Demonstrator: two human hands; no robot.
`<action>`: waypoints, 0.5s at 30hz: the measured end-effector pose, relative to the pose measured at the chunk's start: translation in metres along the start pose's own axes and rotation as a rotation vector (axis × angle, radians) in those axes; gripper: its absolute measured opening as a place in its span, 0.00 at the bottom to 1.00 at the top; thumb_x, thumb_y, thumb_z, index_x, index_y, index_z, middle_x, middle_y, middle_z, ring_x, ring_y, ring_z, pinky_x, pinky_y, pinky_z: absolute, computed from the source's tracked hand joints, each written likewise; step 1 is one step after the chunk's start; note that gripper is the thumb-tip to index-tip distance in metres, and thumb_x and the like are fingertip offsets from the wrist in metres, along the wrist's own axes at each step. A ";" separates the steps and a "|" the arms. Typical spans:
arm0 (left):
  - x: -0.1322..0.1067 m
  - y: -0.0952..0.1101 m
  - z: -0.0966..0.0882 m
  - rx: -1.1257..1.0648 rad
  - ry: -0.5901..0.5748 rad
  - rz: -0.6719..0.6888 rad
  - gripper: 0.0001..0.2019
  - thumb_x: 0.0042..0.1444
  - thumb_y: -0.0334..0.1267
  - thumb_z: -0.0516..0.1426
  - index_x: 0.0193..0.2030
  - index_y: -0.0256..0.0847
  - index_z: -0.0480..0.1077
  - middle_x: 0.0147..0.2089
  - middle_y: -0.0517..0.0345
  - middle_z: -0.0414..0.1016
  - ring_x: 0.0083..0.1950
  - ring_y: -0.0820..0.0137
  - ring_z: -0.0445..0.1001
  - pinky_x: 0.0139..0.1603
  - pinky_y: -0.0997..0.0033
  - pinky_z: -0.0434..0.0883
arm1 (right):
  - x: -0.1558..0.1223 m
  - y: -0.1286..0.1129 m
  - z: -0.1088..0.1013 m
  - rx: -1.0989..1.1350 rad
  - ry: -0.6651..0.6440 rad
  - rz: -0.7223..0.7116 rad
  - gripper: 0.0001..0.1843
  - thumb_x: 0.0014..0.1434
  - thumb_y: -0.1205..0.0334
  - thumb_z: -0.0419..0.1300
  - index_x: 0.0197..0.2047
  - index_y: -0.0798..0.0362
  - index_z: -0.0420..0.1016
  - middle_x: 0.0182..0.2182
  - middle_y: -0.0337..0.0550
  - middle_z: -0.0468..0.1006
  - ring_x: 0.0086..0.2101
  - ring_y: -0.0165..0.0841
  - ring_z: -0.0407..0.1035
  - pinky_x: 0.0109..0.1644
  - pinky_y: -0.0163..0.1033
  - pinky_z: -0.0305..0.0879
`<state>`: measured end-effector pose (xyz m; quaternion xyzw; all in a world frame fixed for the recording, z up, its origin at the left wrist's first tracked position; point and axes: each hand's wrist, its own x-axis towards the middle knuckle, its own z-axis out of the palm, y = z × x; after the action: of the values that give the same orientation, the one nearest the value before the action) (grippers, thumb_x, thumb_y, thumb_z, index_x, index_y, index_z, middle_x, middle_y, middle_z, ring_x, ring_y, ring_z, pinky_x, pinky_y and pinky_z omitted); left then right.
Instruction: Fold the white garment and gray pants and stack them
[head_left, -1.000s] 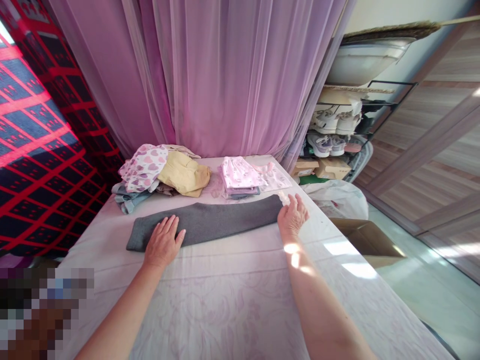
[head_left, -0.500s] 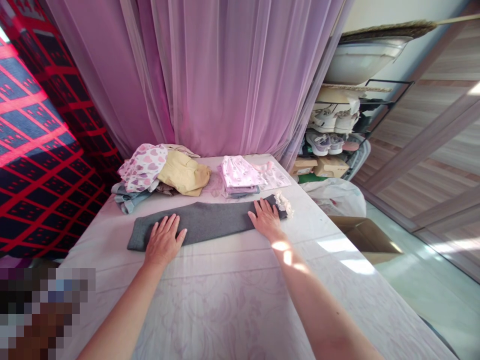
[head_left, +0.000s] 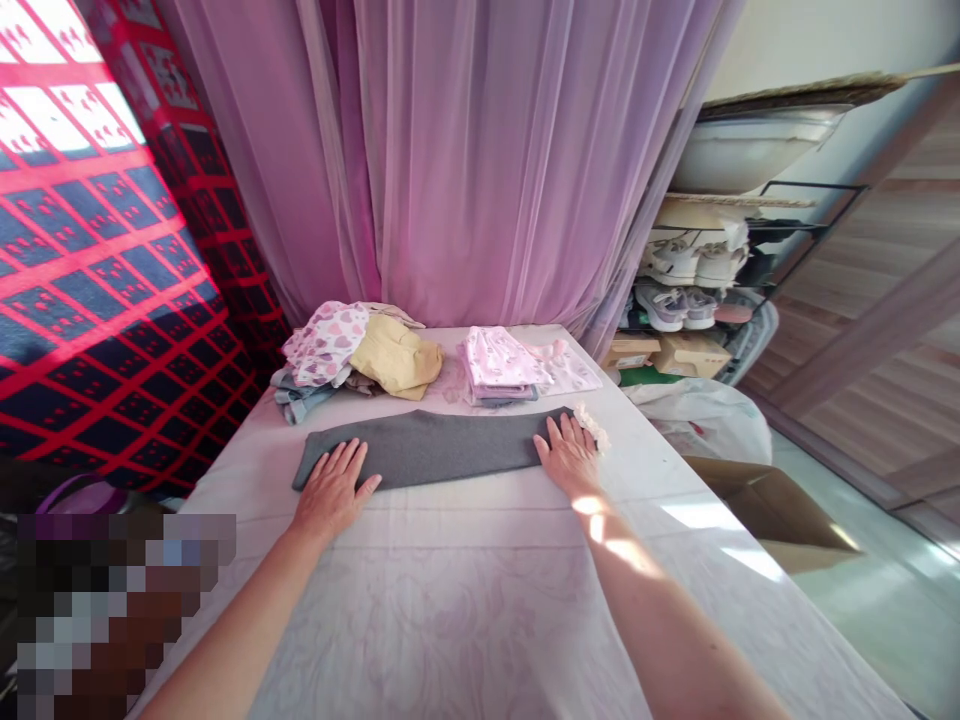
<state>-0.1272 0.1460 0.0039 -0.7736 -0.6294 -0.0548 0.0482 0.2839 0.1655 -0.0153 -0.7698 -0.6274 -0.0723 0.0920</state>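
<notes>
A long grey garment, folded into a narrow strip, lies across the table. My left hand rests flat on its left end with the fingers spread. My right hand lies flat on its right end, fingers stretched out, next to a small white lace trim. Neither hand holds anything.
Behind the grey garment sit a loose heap of clothes at the left and a folded pink stack at the right. A pink curtain hangs behind. A shoe rack, a white bag and an open cardboard box stand right of the table.
My right hand slid left along the garment from its right end, then back toward that end. My left hand stayed on the left end. The view shifted a little.
</notes>
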 end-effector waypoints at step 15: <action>-0.019 -0.075 -0.029 -0.495 -0.048 -0.656 0.29 0.60 0.53 0.48 0.60 0.36 0.68 0.59 0.40 0.75 0.60 0.53 0.72 0.56 0.56 0.69 | 0.000 0.000 0.003 -0.073 -0.001 -0.007 0.32 0.69 0.50 0.42 0.68 0.59 0.62 0.67 0.57 0.60 0.67 0.46 0.51 0.68 0.53 0.44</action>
<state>-0.2051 0.1382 0.0303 -0.5212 -0.8114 -0.1991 -0.1742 0.2834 0.1661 -0.0187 -0.7704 -0.6272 -0.0951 0.0635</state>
